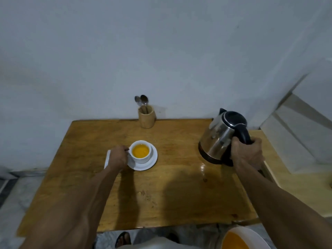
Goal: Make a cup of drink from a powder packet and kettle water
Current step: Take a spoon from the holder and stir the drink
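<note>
**Setting the kettle beside a filled cup**

Holding the kettle [220,136] by its black handle, the right hand [246,152] is wrapped fully closed; the kettle tilts well right of the cup [141,151]. The left hand [117,157] curls at the cup's handle, apparently pinching it. The cup holds orange drink and stands on a saucer [151,163]. Risk: a tilted kettle may dribble onto the table [161,194], and a nudge could slop the drink. Behind the cup, spoons [142,101] stand in a wooden holder [147,117] against a bare grey wall [161,51].
</note>
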